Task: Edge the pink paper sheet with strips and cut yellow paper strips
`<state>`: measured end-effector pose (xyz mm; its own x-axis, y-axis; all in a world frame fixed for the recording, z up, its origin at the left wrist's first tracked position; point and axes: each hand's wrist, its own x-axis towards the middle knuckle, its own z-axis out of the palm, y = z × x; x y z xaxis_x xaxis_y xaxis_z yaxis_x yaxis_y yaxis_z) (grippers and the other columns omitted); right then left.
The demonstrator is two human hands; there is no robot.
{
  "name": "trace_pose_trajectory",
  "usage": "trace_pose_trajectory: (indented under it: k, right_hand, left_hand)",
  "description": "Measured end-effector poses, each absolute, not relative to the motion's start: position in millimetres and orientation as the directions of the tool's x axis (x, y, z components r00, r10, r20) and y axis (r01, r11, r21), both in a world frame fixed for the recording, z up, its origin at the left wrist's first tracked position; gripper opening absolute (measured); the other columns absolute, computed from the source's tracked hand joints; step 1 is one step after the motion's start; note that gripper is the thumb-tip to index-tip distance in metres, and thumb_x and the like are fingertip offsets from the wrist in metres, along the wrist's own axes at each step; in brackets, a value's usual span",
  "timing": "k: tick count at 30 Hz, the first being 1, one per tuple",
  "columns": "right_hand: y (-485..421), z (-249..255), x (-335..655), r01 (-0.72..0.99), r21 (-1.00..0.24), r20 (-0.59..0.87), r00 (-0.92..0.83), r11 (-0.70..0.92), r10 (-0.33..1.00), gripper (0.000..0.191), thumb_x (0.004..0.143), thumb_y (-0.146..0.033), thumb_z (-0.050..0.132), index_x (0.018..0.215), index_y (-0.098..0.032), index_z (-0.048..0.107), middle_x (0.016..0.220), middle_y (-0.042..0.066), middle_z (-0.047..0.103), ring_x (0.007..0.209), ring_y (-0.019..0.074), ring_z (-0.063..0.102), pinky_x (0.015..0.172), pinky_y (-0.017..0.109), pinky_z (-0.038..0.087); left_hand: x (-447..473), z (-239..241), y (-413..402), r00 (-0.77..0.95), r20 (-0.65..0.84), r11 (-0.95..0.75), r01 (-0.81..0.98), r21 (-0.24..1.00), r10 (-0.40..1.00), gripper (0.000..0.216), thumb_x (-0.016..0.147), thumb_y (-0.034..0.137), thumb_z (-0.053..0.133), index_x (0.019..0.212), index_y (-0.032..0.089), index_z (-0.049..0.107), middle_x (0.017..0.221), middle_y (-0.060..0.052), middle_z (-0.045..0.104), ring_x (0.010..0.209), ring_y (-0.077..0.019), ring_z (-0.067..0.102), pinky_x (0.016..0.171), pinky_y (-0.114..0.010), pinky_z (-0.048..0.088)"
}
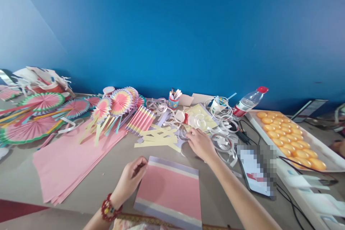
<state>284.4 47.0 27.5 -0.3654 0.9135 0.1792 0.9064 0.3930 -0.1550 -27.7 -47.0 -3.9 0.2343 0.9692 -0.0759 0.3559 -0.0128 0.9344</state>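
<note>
In front of me lies a pink sheet of paper [169,188] with white and lavender bands along its far and near edges. My left hand [132,174], with a red beaded bracelet [108,210] at the wrist, is at the sheet's upper left corner, fingers curled and closed on its edge. Farther forward, my right hand [201,144] reaches into the clutter, its bent fingers closed at the rim of a roll of clear tape [182,132]. Part of that grip is hidden. Pale yellow paper strips [156,137] lie left of it, beside a pleated striped paper [140,119].
Pink sheets [72,161] and pleated paper fans [121,102] cover the left. White ribbon-like strips [225,129], a pen cup [173,102] and a bottle [249,101] stand or lie behind. On the right are a phone [254,172], cables and a tray [332,163] of orange domes.
</note>
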Motion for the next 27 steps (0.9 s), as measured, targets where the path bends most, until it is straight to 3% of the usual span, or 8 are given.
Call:
trace_pose_trajectory:
  k: [3,10,14,16,19,22,24,27]
  right_hand:
    - [54,30,283,0.896,-0.151,0.191,-0.388,0.418,0.901,0.016,0.084,-0.012,0.053,0.077,-0.021,0.064,0.092,0.009,0.065,0.091,0.024,0.059,0.082,0.036,0.045]
    - [95,61,323,0.947,-0.194,0.339,-0.181,0.257,0.923,0.019,0.092,-0.028,0.045,0.091,-0.022,0.063,0.08,0.002,0.068,0.07,0.0169,0.061,0.061,0.025,0.042]
    - [142,89,348,0.979,-0.183,0.464,0.004,0.092,0.886,0.028,0.094,-0.028,0.04,0.105,-0.016,0.063,0.092,0.011,0.07,0.082,0.0236,0.064,0.067,0.03,0.043]
    - [164,102,355,0.984,-0.161,0.468,0.006,0.078,0.883,0.027,0.089,-0.026,0.046,0.105,-0.016,0.065,0.094,0.013,0.07,0.085,0.0266,0.064,0.07,0.033,0.044]
    - [184,121,357,0.987,-0.128,0.478,-0.028,0.101,0.878,0.037,0.082,-0.022,0.055,0.118,-0.014,0.062,0.117,0.017,0.065,0.098,0.0296,0.062,0.079,0.037,0.046]
    - [171,131,343,0.983,-0.133,0.547,-0.032,0.124,0.837,0.043,0.086,-0.023,0.052,0.128,-0.013,0.056,0.132,0.018,0.056,0.108,0.0307,0.058,0.09,0.041,0.045]
    - [143,128,321,0.941,-0.243,0.601,-0.044,0.236,0.798,0.031,0.09,-0.028,0.051,0.116,-0.016,0.062,0.119,0.015,0.063,0.096,0.0262,0.062,0.085,0.039,0.048]
    - [79,105,272,0.736,-0.517,0.388,-0.253,0.436,0.886,0.02,0.094,-0.032,0.05,0.101,-0.023,0.066,0.096,0.005,0.07,0.079,0.0181,0.065,0.07,0.028,0.05]
  left_hand:
    - [-27,-7,-47,0.223,-0.064,-0.022,0.361,0.932,0.973,0.03,0.096,0.041,0.043,0.075,0.02,0.044,0.065,0.004,0.033,0.06,-0.0124,0.032,0.055,-0.022,0.026]
    - [-28,-13,-46,0.241,-0.025,-0.068,0.37,0.926,0.97,0.028,0.097,0.039,0.041,0.077,0.019,0.045,0.069,0.002,0.038,0.063,-0.0132,0.036,0.059,-0.022,0.03]
    - [-26,-14,-44,0.235,-0.036,-0.06,0.387,0.92,0.971,0.028,0.097,0.038,0.041,0.077,0.019,0.046,0.069,0.002,0.039,0.063,-0.0131,0.037,0.06,-0.021,0.031]
    - [-26,-15,-43,0.229,-0.028,-0.064,0.382,0.922,0.973,0.027,0.096,0.038,0.043,0.077,0.019,0.047,0.07,0.002,0.042,0.064,-0.0134,0.04,0.061,-0.021,0.032]
    - [-26,-15,-43,0.223,-0.018,-0.067,0.367,0.928,0.975,0.026,0.095,0.037,0.044,0.078,0.018,0.05,0.071,0.001,0.047,0.066,-0.0139,0.043,0.062,-0.021,0.034]
    - [-26,-15,-43,0.219,-0.034,-0.049,0.365,0.93,0.975,0.027,0.096,0.039,0.043,0.079,0.018,0.05,0.07,0.001,0.046,0.065,-0.0138,0.043,0.062,-0.021,0.034]
    - [-25,-15,-43,0.212,-0.05,-0.029,0.357,0.934,0.976,0.029,0.096,0.041,0.042,0.079,0.019,0.049,0.068,0.002,0.044,0.063,-0.0135,0.042,0.061,-0.021,0.034]
    - [-24,-12,-43,0.19,-0.056,-0.009,0.327,0.945,0.98,0.03,0.096,0.042,0.042,0.078,0.018,0.049,0.067,0.002,0.043,0.061,-0.0126,0.04,0.059,-0.021,0.033]
